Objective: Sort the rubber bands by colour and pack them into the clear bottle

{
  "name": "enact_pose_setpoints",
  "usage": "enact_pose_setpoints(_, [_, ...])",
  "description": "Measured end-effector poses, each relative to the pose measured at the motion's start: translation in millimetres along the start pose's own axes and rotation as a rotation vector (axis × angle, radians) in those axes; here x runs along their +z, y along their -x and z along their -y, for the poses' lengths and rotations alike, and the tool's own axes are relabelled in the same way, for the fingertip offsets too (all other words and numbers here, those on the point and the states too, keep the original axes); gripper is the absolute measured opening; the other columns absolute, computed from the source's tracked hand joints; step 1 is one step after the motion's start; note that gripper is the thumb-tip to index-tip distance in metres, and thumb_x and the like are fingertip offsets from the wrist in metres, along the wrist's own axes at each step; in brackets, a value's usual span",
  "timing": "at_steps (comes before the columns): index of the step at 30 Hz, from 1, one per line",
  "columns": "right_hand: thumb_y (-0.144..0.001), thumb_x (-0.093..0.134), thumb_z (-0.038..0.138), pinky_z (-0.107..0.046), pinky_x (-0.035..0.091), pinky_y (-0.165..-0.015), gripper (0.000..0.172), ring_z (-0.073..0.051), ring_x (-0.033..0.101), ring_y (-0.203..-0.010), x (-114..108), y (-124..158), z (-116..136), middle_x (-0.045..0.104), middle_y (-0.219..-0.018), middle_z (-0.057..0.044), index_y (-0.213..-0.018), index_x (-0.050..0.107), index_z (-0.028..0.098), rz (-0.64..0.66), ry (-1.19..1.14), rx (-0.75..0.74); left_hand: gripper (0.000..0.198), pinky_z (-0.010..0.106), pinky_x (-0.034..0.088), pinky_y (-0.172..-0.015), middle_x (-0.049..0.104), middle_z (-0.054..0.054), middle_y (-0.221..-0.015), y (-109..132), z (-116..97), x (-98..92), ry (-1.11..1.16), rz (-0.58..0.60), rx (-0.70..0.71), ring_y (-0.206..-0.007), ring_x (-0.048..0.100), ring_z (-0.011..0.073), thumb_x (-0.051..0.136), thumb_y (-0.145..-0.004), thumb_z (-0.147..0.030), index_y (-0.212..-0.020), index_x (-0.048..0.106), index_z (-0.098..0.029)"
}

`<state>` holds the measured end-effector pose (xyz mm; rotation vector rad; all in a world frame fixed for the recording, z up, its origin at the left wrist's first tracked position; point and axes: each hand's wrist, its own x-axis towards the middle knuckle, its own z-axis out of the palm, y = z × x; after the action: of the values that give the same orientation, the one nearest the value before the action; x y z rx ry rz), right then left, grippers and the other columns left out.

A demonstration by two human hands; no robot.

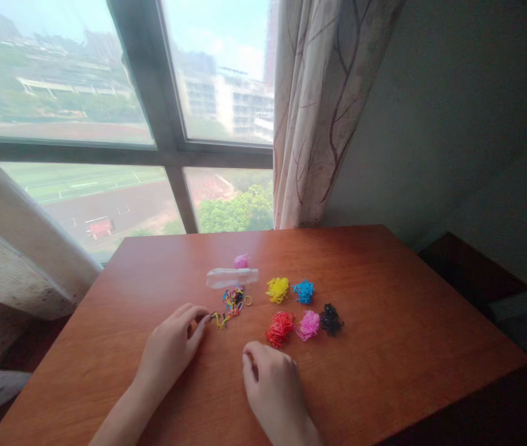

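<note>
My left hand (171, 347) lies on the wooden table (384, 322), fingertips pinched at the edge of a mixed pile of small coloured rubber bands (232, 305). My right hand (270, 387) rests on the table with fingers curled under, just below a red pile of bands (279, 327). Sorted piles lie to the right: yellow (277, 288), blue (304, 290), pink (309, 324), black (331, 318). A clear plastic bottle (232, 277) lies on its side behind the mixed pile, with a small pink cap (242, 261) beyond it.
A large window (165, 124) stands behind the table, with a patterned curtain (319, 111) at its right and another curtain (7, 248) at the left. A dark wall is on the right, with a low dark piece of furniture (468, 266) beside the table.
</note>
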<state>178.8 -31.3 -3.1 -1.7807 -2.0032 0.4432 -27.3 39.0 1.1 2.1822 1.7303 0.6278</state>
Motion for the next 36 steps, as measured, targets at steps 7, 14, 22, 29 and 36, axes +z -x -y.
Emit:
enact_pose_setpoints(7, [-0.088,0.054,0.01,-0.027,0.027,-0.058,0.017,-0.014,0.064,-0.067,-2,4,-6,0.068,-0.075,0.004,-0.081,0.06,0.024,0.002,-0.051,-0.007,0.021,0.023,0.043,-0.06,0.065,-0.001,-0.078,-15,-40,-1.7,0.04,0.006,0.131,-0.06,0.056,0.0124,0.046,-0.094,-0.032,-0.087,0.063,-0.022])
enact_pose_setpoints(14, [-0.081,0.054,0.007,-0.026,0.028,-0.056,0.019,-0.015,0.066,-0.067,2,6,-9,0.07,-0.072,0.001,-0.074,0.063,0.022,0.04,-0.025,0.036,0.015,0.024,0.047,-0.065,0.07,0.003,-0.092,-65,-150,31.8,0.0,0.253,0.422,-0.078,0.067,0.0169,0.052,-0.088,-0.024,-0.087,0.068,-0.023])
enact_pose_setpoints(22, [-0.074,0.052,0.002,-0.024,0.037,-0.06,0.025,-0.019,0.069,-0.075,2,7,-12,0.074,-0.081,-0.004,-0.075,0.07,0.02,0.118,-0.03,0.055,0.02,0.028,0.049,-0.06,0.071,0.007,-0.081,-97,-203,80.4,0.033,0.367,0.495,-0.066,0.066,0.0205,0.056,-0.084,-0.03,-0.093,0.073,-0.023])
enact_pose_setpoints(29, [-0.084,0.051,0.009,-0.024,0.034,-0.057,0.02,-0.016,0.067,-0.07,-6,1,-6,0.071,-0.076,0.0,-0.077,0.064,0.022,0.106,-0.017,0.03,0.019,0.023,0.047,-0.07,0.074,0.0,-0.086,-79,-158,44.6,0.14,0.295,0.442,-0.078,0.067,0.0159,0.054,-0.084,-0.02,-0.091,0.071,-0.025])
enact_pose_setpoints(36, [-0.09,0.051,0.013,-0.024,0.034,-0.06,0.018,-0.016,0.067,-0.072,-5,-6,2,0.071,-0.079,0.001,-0.084,0.063,0.024,0.074,-0.015,0.038,0.02,0.023,0.043,-0.059,0.072,0.002,-0.081,-41,-64,-0.8,0.134,0.109,0.205,-0.063,0.06,0.0137,0.048,-0.088,-0.026,-0.086,0.067,-0.02])
